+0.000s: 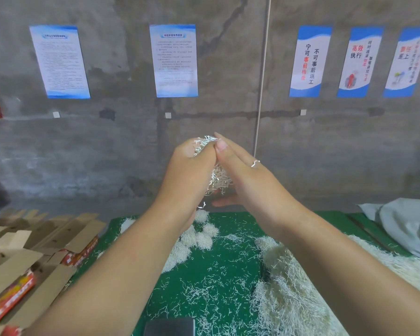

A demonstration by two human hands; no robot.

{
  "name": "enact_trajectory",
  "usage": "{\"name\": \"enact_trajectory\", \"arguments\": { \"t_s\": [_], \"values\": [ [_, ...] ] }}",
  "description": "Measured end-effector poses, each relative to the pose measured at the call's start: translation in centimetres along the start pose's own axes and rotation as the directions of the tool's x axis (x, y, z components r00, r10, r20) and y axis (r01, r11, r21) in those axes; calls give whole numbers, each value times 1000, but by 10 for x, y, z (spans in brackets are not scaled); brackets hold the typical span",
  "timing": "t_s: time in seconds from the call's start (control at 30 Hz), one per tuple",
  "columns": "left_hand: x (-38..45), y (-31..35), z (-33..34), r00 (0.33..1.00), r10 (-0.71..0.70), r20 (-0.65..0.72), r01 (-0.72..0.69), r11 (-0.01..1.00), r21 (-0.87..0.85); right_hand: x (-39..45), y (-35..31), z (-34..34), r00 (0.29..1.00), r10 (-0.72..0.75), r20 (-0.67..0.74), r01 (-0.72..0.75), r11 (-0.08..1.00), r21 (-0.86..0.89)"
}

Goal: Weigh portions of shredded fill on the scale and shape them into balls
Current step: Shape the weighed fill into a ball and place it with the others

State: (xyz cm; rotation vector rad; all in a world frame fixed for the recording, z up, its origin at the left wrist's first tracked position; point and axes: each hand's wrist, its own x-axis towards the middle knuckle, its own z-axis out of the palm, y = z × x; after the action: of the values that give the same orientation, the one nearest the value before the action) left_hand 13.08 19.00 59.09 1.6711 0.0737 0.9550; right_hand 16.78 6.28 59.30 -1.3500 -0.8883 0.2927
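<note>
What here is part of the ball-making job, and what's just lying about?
Part of the job:
- wad of shredded fill pressed between left hand and right hand
- finished balls
- loose fill heap
- dark scale (likely)

Lying about:
- flattened cartons
- wall posters
- grey cloth

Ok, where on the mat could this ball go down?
Barest mat lies between the finished balls and the loose fill heap, with only stray shreds. The cartons crowd the left edge; the scale sits at the near edge.
</note>
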Motion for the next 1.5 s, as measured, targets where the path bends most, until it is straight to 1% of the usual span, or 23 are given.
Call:
{"name": "enact_trajectory", "arguments": {
  "t_s": [0.1,0.17,0.23,0.33,0.37,0.4,0.47,0.5,0.57,0.63,0.7,0.8,0.9,1.0,1.1,1.2,1.27,1.33,1.43,1.5],
  "values": [
    [-10,8,1,1000,-1,-5,1,1000,0,-3,2,-3,1000,20,8,-20,999,31],
    [-16,14,2,999,23,-30,-24,999,-23,-4,3,0,998,54,19,-56,994,90],
    [-25,19,4,996,88,-32,-88,996,-14,-7,5,3,992,111,55,-120,967,223],
    [-40,15,12,978,193,-76,-191,981,40,-12,11,8,973,201,116,-231,886,401],
    [-44,11,14,968,234,-88,-225,969,104,-14,13,11,966,221,132,-258,842,474],
    [-48,5,16,955,283,-88,-259,941,216,-15,16,13,960,241,141,-279,788,549],
    [-55,-9,20,939,343,-41,-284,834,473,-17,18,19,953,272,134,-289,682,672],
    [-57,-15,21,941,339,-27,-266,784,561,-20,18,22,954,273,123,-277,650,708],
    [-63,-25,24,956,294,-19,-216,742,635,-22,22,26,959,262,108,-250,605,756],
    [-69,-33,26,969,248,20,-201,735,647,-24,27,26,957,279,83,-240,593,769],
    [-75,-40,27,977,208,56,-199,772,604,-25,37,24,948,315,48,-240,604,760],
    [-84,-46,28,983,177,44,-174,842,510,-26,45,21,939,345,-7,-226,628,744],
    [-90,-47,28,986,162,36,-160,874,459,-25,46,20,927,370,-70,-208,657,725],
    [-93,-46,28,982,181,55,-186,877,444,-25,44,19,914,405,1,-275,619,735],
    [-95,-45,26,962,253,106,-273,851,449,-24,43,14,898,438,33,-319,600,734],
    [-99,-52,23,920,332,209,-392,787,477,-21,47,8,881,467,75,-365,571,736],
    [-103,-62,21,898,358,258,-441,733,518,-22,54,8,879,466,105,-390,572,722],
    [-107,-74,18,896,342,283,-444,689,574,-25,61,10,857,498,133,-426,539,726],
    [-113,-91,14,918,282,279,-396,639,660,-31,81,10,803,562,200,-489,428,760],
    [-116,-100,11,930,261,260,-368,653,662,-36,94,14,795,562,227,-506,410,759]
  ]
}}
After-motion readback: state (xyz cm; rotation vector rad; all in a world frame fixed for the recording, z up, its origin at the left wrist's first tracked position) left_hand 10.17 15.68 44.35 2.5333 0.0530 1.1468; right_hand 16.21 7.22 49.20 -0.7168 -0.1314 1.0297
